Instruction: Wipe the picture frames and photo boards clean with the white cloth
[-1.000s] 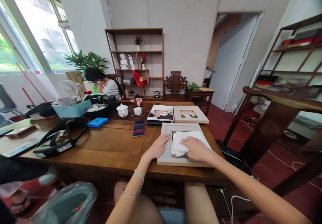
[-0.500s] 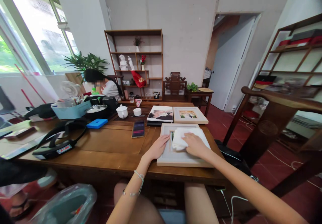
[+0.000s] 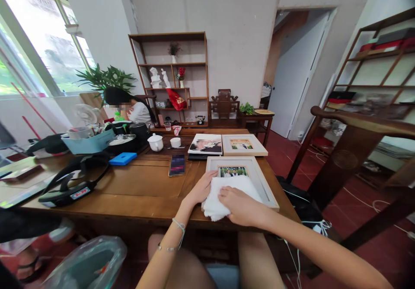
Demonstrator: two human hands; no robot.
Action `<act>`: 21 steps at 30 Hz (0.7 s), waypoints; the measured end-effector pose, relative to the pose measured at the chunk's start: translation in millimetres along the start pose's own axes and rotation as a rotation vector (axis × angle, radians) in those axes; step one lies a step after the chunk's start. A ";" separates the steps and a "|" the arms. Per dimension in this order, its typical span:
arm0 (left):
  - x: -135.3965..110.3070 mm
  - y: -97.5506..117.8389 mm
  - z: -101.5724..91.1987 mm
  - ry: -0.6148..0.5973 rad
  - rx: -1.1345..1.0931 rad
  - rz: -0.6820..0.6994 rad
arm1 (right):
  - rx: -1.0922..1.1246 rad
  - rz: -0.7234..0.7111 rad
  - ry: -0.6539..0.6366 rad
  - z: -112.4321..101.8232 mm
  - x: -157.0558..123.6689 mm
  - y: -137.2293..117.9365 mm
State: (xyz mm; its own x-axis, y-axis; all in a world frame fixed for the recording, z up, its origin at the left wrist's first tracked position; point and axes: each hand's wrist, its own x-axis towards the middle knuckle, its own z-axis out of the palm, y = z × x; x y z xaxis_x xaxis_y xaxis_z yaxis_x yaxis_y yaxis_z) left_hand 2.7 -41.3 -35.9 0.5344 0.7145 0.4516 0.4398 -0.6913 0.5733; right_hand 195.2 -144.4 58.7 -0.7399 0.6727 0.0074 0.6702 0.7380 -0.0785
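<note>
A pale-framed picture lies on the wooden table in front of me, its photo showing above a folded white towel. My right hand holds the towel against the lower part of the frame, fingers bent over the cloth. One towel corner hangs over the front edge of the frame. My left hand lies on the frame's left side, fingers stretched out, next to the towel. Behind it sit a second framed picture and a photo print or album on a dark stack.
A phone, blue box, headset, white teapot and cup are on the table. A person sits across at the left. A lined bin stands below; a wooden chair is at the right.
My right hand has moved the towel toward me and left, from the frame's middle to its lower edge. More of the photo shows. My left hand stays on the frame's left side.
</note>
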 end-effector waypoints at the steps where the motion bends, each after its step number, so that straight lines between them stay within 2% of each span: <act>1: -0.5 0.2 -0.4 -0.002 0.003 -0.001 | 0.047 -0.052 0.001 -1.7 -4.8 3.5; 3: -1.6 -0.5 -0.9 -0.007 0.011 -0.006 | 0.162 -0.129 -0.004 -5.4 -14.2 17.4; 6: -2.0 -3.5 0.1 -0.013 0.026 -0.014 | 0.297 -0.169 -0.051 -12.6 -27.1 48.1; 10: -0.7 -8.5 3.5 -0.016 0.038 -0.017 | 0.351 -0.117 -0.102 -17.7 -39.6 95.4; 12: -0.3 -10.5 4.6 -0.019 0.042 -0.016 | 0.310 0.016 -0.036 -13.1 -41.5 119.2; 16: -0.3 -12.7 4.3 -0.025 0.048 -0.009 | 0.196 0.272 0.220 6.8 -29.3 157.1; 21: 0.1 -13.1 3.0 -0.032 0.062 -0.001 | 0.158 0.326 0.404 20.2 11.0 170.5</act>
State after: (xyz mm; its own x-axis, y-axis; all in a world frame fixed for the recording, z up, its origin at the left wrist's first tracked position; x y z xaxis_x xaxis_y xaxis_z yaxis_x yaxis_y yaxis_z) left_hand -0.8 -32.6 -45.4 0.5563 0.7119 0.4287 0.4837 -0.6969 0.5295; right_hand 300.1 -12.3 25.2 -0.3929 0.8552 0.3381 0.8211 0.4918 -0.2898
